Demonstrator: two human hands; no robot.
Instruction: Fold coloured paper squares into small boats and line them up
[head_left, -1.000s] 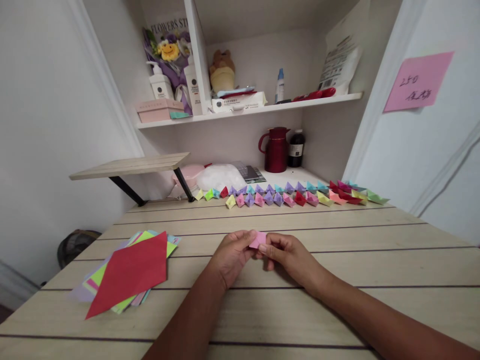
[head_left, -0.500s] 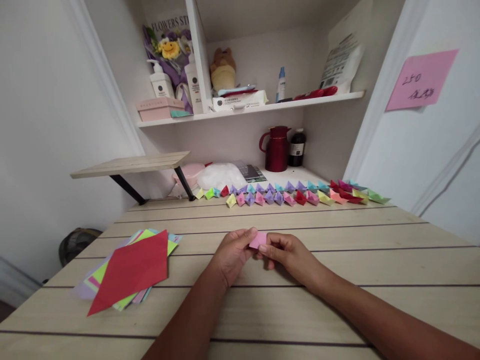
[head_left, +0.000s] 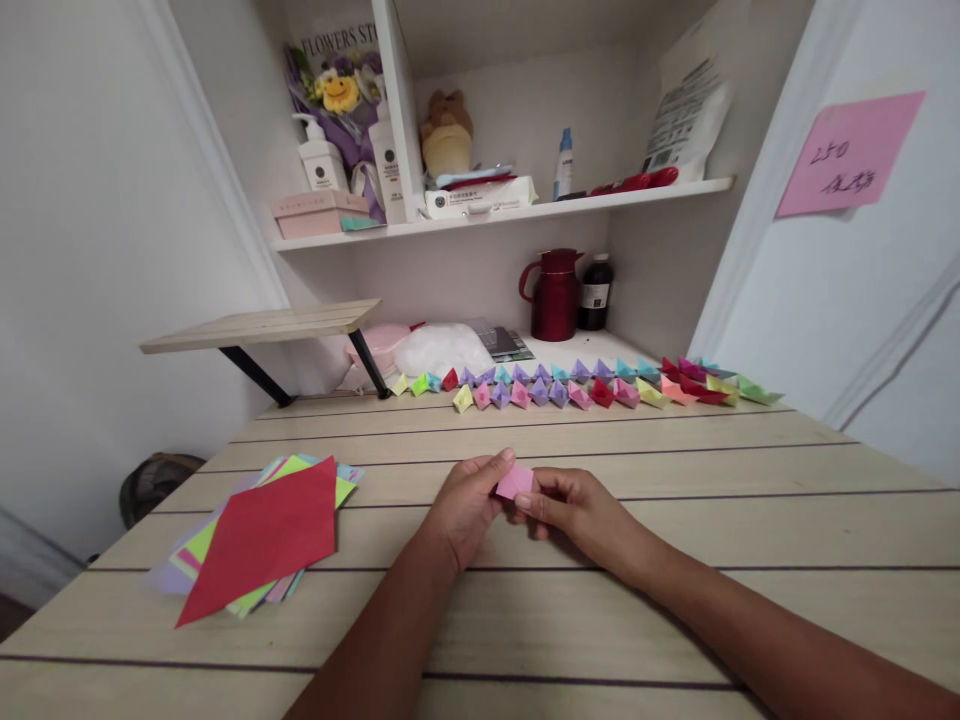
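A small piece of folded pink paper (head_left: 514,483) is held up just over the table, between my two hands. My left hand (head_left: 469,505) pinches its left side, thumb on top. On the right edge, my right hand (head_left: 574,510) grips it between thumb and fingers. Its underside and some of my fingertips are hidden. Beyond my hands stand several folded paper boats (head_left: 559,393) in many colours, lined up in two rows. To the left lies a loose stack of coloured paper sheets, topped by a red sheet (head_left: 270,535).
A small wooden riser (head_left: 262,325) on black legs stands at the back left of the slatted table (head_left: 675,630). Behind the boats are a red jug (head_left: 556,297), a dark bottle (head_left: 595,293) and a white plastic bag (head_left: 442,350). A shelf (head_left: 637,196) with bottles hangs above.
Both hands keep their hold on the pink paper, which has shifted and tilted very slightly. The whole view has moved a little; nothing else differs.
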